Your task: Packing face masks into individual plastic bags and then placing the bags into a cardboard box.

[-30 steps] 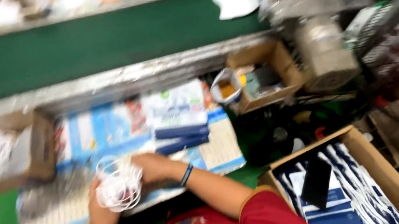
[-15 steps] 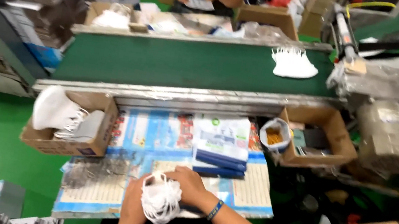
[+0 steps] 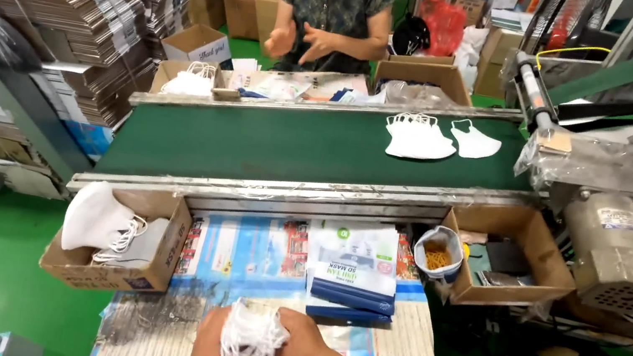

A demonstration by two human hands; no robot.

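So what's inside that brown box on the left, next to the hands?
The cardboard box holds a pile of white face masks with their ear loops trailing out. The masks cover the bottom, so anything underneath cannot be seen.

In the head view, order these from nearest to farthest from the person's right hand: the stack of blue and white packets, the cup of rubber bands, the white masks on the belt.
From the right hand:
1. Stack of blue and white packets, just ahead.
2. Cup of rubber bands, ahead to the right, by a cardboard box.
3. White masks on the belt, far ahead on the green conveyor.
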